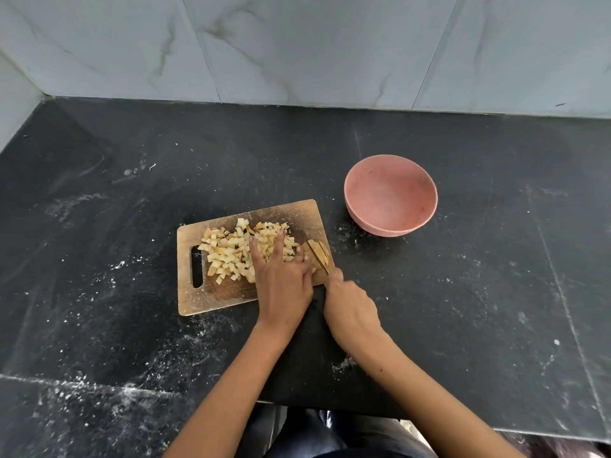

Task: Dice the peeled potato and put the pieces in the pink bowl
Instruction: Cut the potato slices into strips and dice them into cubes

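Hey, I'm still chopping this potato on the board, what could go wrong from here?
The left hand holds the last potato strips right beside the knife, so a slip could nick a fingertip. Those strips sit at the cutting board's right edge and might fall onto the counter. The pink bowl stands apart from the board, so diced pieces could spill in transfer.

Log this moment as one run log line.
stage: dicing | left hand: steadying potato strips | right hand: gripping knife | diced pile: on cutting board | pink bowl: empty
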`<state>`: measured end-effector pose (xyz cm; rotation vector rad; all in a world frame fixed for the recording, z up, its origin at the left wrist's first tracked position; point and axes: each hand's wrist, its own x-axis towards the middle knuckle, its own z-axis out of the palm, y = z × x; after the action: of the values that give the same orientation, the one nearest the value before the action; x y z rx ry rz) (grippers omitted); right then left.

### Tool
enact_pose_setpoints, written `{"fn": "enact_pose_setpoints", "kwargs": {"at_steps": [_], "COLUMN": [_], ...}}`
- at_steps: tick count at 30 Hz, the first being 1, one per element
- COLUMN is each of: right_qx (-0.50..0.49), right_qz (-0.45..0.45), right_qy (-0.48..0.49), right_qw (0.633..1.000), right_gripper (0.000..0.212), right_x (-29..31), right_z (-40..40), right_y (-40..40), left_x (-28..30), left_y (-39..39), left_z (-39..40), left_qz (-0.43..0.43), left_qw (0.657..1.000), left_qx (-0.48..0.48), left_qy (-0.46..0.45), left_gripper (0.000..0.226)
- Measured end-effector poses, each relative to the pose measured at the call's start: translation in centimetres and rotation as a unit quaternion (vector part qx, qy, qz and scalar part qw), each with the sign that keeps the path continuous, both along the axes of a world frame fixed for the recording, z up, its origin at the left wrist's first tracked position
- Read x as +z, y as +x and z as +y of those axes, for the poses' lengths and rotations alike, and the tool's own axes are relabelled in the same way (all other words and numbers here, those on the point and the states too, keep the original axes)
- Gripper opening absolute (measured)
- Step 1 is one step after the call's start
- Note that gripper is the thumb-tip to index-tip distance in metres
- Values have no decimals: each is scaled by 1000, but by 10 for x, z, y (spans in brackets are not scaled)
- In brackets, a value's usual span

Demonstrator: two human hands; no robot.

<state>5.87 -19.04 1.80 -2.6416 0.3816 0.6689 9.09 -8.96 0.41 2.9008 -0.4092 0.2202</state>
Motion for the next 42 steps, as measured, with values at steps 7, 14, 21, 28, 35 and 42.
{"fn": "enact_pose_setpoints", "kwargs": {"at_steps": [7,14,21,28,35,42], "right_qx": [34,-3,11,46,30,15], "right_qz": [29,-24,-86,-78,-52,-7], "right_qy": [9,109,83,9,-28,-36], "right_qw": [999,994,993,996,998,999], "right_gripper": [4,24,22,24,20,28], "right_x": [4,22,18,6,-1,-2], "right_z": [-22,-35,-24,-9,5,10], "right_y": [-49,-47,-17,-5,3,6], "left_x": [-2,-8,-16,-18,-14,-11], "left_y": [-6,-3,2,7,9,11], "left_z": [-5,1,9,15,15,16], "left_qz": [1,7,37,58,74,76], "left_qw": [1000,992,984,985,984,984], "left_qx": [6,57,89,86,83,95], "left_qy": [-17,-114,-149,-140,-138,-129], "left_gripper": [9,4,7,11,11,10]}}
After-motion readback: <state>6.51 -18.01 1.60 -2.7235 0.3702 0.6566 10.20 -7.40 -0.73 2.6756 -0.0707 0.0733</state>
